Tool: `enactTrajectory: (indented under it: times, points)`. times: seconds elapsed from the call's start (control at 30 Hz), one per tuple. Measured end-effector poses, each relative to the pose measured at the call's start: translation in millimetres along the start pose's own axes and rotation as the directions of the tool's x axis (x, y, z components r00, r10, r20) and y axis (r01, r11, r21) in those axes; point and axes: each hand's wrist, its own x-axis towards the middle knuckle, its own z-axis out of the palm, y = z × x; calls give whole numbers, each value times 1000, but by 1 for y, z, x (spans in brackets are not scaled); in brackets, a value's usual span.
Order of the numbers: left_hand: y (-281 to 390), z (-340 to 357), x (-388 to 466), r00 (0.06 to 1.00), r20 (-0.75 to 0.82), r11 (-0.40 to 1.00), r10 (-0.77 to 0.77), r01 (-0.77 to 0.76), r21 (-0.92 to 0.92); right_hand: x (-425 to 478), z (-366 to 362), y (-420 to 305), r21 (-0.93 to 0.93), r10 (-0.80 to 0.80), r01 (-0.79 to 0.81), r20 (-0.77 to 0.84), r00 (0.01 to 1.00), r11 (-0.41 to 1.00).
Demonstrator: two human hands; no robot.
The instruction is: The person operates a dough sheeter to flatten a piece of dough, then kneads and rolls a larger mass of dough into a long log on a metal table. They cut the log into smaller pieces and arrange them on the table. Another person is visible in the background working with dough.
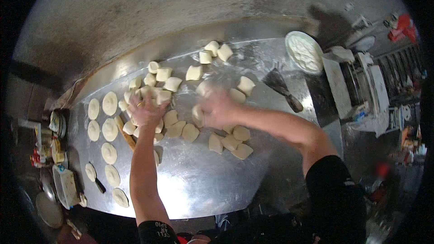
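Many dough pieces lie on a floured steel worktable [203, 179]. My left hand [146, 110] is spread, palm down, over a cluster of dough pieces [163, 74]; whether it grips any is hidden. My right hand [218, 106], blurred, is at some dough pieces near the middle, with one piece [197, 113] by its fingers; its grip is unclear. Flattened pieces [190, 133] lie between my hands, and more [231, 142] lie nearer to me on the right. Flat dough rounds [110, 129] stand in rows at the left. A wooden rolling pin [124, 134] lies partly under my left forearm.
A bowl of flour [304, 52] stands at the back right, with a dough scraper [283, 88] in front of it. A dark-handled tool [100, 185] lies at the left by a dough round. A plastic container [65, 186] is beyond the left edge. A wall runs behind the table.
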Motion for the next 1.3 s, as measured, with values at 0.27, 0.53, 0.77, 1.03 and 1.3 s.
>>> enactTrajectory:
  times: [0.27,0.53,0.77,1.03,1.3]
  points:
    - [177,28,-168,861,-323,795,392,-494,-352,-29,-75,66,-450,-69,105,96,993,887]
    - [129,58,-108,809,-450,888,378,-454,-71,-239,-32,145,-141,593,-599,-89,800,788]
    - [215,59,-86,892,-372,851,256,-391,-351,-236,-21,182,21,600,-610,-212,771,792]
    - [57,10,-67,998,31,837,49,-24,-546,-228,-16,147,86,439,-441,-383,813,893]
    - [69,67,-134,871,-376,894,316,-407,-190,-102,-46,134,-8,370,-403,-376,849,915]
